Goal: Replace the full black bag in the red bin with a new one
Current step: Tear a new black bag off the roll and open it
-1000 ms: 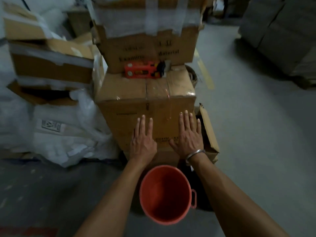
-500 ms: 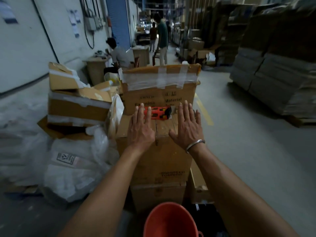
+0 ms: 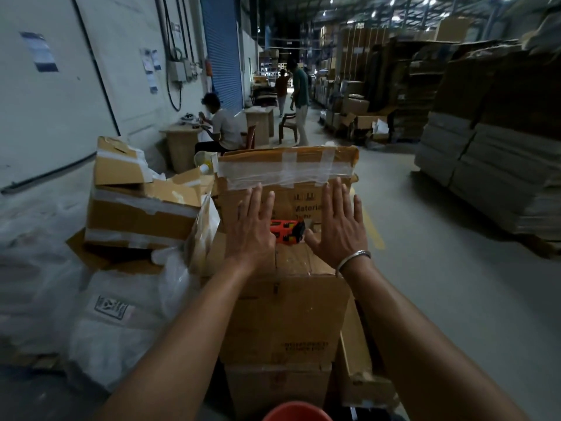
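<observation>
Both arms extended forward over stacked cardboard boxes (image 3: 282, 314). Left hand (image 3: 250, 229) flat, fingers straight and spread, holding nothing. Right hand (image 3: 337, 229) same, metal bangle (image 3: 353, 259) on wrist. Orange tape dispenser (image 3: 287, 232) between hands, on box top. Red bin (image 3: 296, 413) at near edge, rim only visible. White plastic sacks (image 3: 115, 314) left.

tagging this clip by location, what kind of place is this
Most likely a warehouse or packing depot: taped cardboard boxes stacked in front, tall stacks of flattened cardboard along a wide concrete aisle, and a blue roller shutter door in the wall.
</observation>
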Action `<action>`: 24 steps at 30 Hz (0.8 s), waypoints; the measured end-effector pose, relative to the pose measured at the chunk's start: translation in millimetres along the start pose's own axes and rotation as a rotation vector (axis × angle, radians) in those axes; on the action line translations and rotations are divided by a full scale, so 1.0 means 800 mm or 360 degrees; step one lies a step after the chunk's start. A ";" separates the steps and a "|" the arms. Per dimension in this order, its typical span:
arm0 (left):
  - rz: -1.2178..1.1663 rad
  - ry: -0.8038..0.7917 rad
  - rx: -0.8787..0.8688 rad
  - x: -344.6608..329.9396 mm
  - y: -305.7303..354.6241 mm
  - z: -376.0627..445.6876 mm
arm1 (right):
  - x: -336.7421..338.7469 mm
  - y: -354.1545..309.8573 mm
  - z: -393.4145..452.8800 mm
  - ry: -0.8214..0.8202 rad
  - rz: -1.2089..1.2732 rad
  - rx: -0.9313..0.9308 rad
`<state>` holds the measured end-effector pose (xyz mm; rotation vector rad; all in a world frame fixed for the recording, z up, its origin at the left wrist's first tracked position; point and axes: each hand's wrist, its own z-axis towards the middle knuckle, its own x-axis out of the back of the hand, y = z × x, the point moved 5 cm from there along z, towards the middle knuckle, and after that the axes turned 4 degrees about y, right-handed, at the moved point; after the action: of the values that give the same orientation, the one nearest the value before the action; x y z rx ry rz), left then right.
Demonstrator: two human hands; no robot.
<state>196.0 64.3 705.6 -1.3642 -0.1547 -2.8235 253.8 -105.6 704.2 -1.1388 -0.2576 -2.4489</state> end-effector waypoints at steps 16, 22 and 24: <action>0.0063 -0.0363 0.0068 -0.138 -0.027 0.071 | -0.158 0.038 0.061 -0.0362 0.0135 -0.0021; -0.0015 -0.0525 0.0116 -0.198 -0.048 0.090 | -0.217 0.041 0.069 -0.0451 0.0305 -0.0177; -0.0021 -0.0566 0.0079 -0.215 -0.054 0.095 | -0.237 0.037 0.071 -0.0595 0.0446 -0.0232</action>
<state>360.6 106.7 614.5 -1.8453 -0.2321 -2.5395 414.6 -55.9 595.7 -1.5788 -0.0239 -2.0278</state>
